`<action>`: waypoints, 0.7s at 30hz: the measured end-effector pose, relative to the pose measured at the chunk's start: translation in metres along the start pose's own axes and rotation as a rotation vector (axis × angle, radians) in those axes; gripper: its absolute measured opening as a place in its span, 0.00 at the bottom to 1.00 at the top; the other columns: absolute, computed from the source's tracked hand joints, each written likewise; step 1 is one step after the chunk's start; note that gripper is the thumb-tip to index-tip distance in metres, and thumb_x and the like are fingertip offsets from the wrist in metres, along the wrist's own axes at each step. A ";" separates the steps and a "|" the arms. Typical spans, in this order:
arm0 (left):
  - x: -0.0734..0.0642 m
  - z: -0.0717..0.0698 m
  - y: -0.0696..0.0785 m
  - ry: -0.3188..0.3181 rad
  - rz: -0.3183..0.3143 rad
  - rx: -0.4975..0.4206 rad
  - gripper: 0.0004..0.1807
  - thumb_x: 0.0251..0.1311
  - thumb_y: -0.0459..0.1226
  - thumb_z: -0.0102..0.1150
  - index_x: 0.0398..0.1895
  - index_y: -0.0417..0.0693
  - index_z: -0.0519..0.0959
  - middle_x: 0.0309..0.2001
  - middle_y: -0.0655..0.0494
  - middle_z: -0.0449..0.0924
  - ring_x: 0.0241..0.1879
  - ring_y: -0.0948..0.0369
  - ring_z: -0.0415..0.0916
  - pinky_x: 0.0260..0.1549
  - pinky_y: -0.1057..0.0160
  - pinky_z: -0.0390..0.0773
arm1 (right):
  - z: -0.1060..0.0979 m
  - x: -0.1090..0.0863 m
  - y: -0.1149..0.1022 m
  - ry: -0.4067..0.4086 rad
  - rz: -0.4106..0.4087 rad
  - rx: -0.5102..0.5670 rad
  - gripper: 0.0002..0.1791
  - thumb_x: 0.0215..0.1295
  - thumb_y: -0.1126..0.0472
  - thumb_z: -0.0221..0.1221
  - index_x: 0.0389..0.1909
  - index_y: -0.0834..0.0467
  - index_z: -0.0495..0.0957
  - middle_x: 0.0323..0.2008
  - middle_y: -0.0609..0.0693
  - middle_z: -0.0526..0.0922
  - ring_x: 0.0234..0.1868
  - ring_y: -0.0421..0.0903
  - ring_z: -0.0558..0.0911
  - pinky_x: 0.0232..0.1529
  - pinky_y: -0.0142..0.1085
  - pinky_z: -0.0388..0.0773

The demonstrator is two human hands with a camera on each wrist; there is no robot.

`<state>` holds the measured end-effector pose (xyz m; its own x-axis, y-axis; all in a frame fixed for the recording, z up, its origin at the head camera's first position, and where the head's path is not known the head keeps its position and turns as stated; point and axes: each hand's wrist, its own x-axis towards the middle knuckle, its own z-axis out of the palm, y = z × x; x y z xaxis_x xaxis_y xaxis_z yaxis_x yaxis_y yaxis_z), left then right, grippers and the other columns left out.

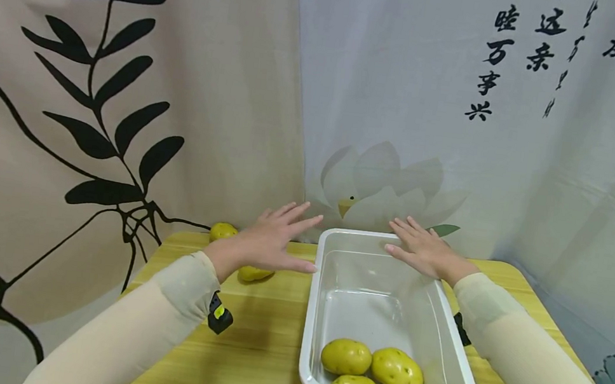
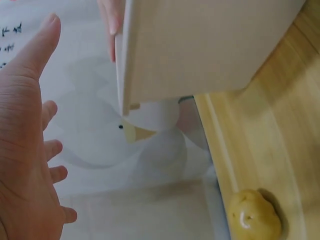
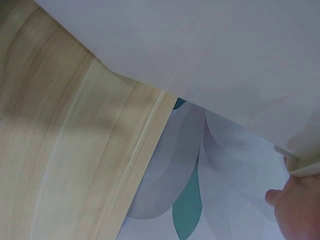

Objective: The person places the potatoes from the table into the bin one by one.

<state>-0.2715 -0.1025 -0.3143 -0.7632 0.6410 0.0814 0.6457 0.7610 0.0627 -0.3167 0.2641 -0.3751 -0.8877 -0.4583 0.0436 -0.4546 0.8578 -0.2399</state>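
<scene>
A white plastic bin (image 1: 320, 322) stands on the table, with three yellow potatoes (image 1: 397, 372) in its near end. My left hand (image 1: 267, 238) is held up to the left of the bin, fingers spread, holding nothing. In the left wrist view that hand (image 2: 25, 150) is apart from the bin wall (image 2: 200, 50). At the far right corner, my right hand (image 1: 427, 251) lies over the rim with its fingers extended. The right wrist view shows only part of this hand (image 3: 302, 207) by the rim. Beyond my left wrist are two more potatoes, one (image 1: 223, 231) at the back and one (image 1: 254, 274) partly hidden.
The yellow wood-grain table (image 1: 259, 352) ends just behind the bin. A printed curtain (image 1: 229, 80) with dark leaves, a lotus and writing hangs behind it. Dark wrist devices (image 1: 220, 314) show beneath the sleeves.
</scene>
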 end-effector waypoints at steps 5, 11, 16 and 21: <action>-0.002 0.008 -0.015 0.010 -0.049 -0.020 0.54 0.45 0.80 0.40 0.76 0.74 0.41 0.77 0.57 0.32 0.74 0.47 0.36 0.63 0.31 0.46 | 0.001 0.001 0.000 -0.003 0.000 -0.007 0.42 0.70 0.31 0.36 0.76 0.50 0.45 0.76 0.51 0.44 0.75 0.56 0.40 0.65 0.66 0.38; -0.004 0.016 -0.032 -0.004 -0.104 -0.029 0.54 0.45 0.81 0.36 0.75 0.74 0.41 0.77 0.59 0.32 0.74 0.48 0.36 0.63 0.32 0.45 | 0.001 0.003 0.000 -0.006 -0.001 -0.006 0.42 0.70 0.30 0.36 0.76 0.50 0.45 0.76 0.50 0.43 0.75 0.55 0.38 0.65 0.66 0.37; -0.005 0.022 -0.046 -0.001 -0.135 -0.031 0.53 0.48 0.79 0.37 0.76 0.70 0.43 0.77 0.56 0.33 0.74 0.46 0.38 0.63 0.31 0.45 | 0.001 0.003 -0.001 -0.006 0.003 -0.007 0.42 0.70 0.31 0.36 0.76 0.50 0.46 0.76 0.50 0.43 0.75 0.54 0.38 0.65 0.66 0.37; -0.005 0.029 -0.060 -0.001 -0.173 -0.026 0.53 0.48 0.79 0.37 0.76 0.71 0.42 0.77 0.55 0.34 0.74 0.46 0.38 0.63 0.31 0.45 | 0.002 0.001 -0.001 -0.007 0.003 -0.006 0.41 0.70 0.31 0.36 0.76 0.50 0.46 0.76 0.51 0.43 0.75 0.55 0.38 0.65 0.66 0.37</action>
<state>-0.3069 -0.1489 -0.3477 -0.8632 0.5005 0.0659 0.5048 0.8572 0.1019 -0.3174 0.2626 -0.3765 -0.8886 -0.4572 0.0363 -0.4524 0.8607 -0.2337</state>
